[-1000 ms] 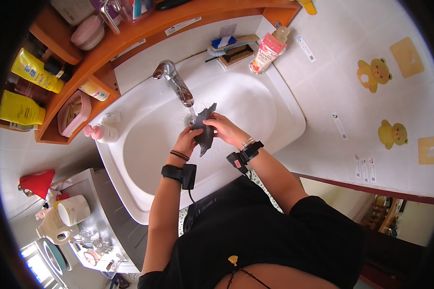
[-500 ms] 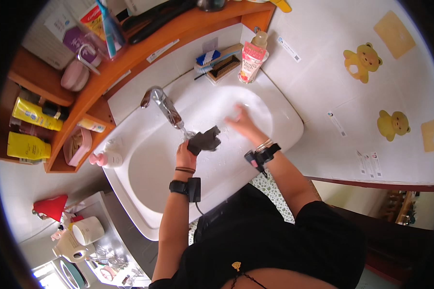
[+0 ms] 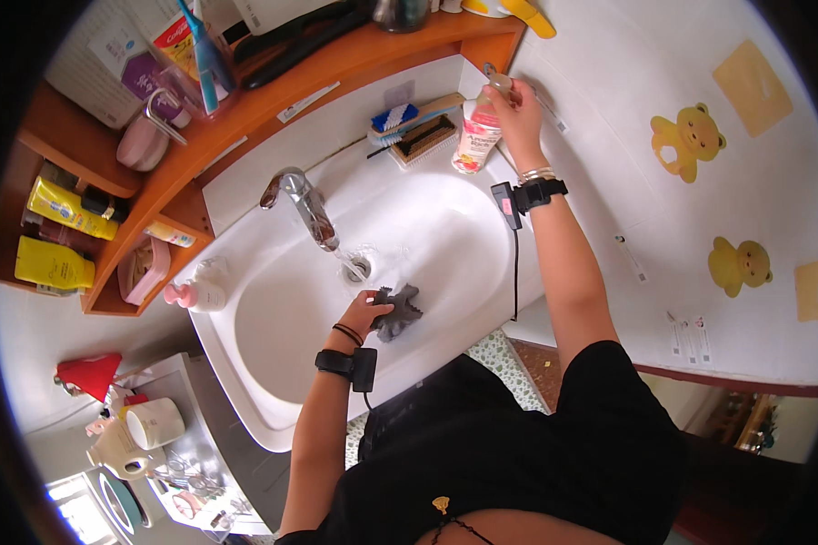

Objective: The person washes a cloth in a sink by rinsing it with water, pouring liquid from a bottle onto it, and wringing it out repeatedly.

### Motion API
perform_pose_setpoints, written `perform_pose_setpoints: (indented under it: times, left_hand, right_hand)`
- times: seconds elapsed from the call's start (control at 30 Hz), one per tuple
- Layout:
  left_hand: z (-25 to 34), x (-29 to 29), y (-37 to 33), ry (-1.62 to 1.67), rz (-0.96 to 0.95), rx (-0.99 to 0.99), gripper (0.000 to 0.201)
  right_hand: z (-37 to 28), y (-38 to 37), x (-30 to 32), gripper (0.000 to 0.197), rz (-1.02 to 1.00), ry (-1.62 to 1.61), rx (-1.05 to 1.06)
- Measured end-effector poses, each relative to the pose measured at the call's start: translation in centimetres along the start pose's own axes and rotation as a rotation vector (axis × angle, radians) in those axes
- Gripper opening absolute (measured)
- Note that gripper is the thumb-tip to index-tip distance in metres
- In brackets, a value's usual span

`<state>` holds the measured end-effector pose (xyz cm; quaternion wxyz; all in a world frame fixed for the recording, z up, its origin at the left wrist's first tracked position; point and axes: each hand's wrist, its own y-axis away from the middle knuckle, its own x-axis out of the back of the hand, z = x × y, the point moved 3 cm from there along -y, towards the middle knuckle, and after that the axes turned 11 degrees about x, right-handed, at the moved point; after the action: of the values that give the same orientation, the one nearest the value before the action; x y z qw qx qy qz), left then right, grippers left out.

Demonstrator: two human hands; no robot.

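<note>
Low over the white sink [image 3: 286, 363], my left hand [image 3: 362, 316] grips a dark grey wet cloth [image 3: 398, 313], just below the faucet [image 3: 307, 207]. Water runs from the spout beside the cloth toward the drain [image 3: 357, 268]. Up at the far right corner of the sink, my right hand [image 3: 521, 116] has its fingers closed around the top of a pink and white bottle [image 3: 475, 145]. The bottle stands on the rim, slightly tilted in the picture. My hand partly hides its cap.
Scrubbing brushes [image 3: 418, 136] lie on the back ledge left of the bottle. A pump bottle with a pink top [image 3: 200, 292] stands at the sink's left corner. An orange-brown wooden shelf [image 3: 327, 68] holding toiletries curves above. A tiled wall with bear stickers [image 3: 688, 143] is on the right.
My right hand has moved up and away from over the basin to the bottle and taken hold of its top. My left hand with the cloth has shifted slightly nearer, out from under the spout.
</note>
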<state>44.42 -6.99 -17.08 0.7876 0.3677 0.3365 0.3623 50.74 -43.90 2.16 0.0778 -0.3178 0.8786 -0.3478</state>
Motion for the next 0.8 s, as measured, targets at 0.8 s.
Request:
perform_pose_setpoints:
  times: [0.8]
  left_hand:
    - [7.5,-7.7,12.1,-0.474,0.219,-0.758,0.072]
  right_hand:
    - [-15.9,11.3,-4.8,0.044,-0.906,-0.772,-0.285]
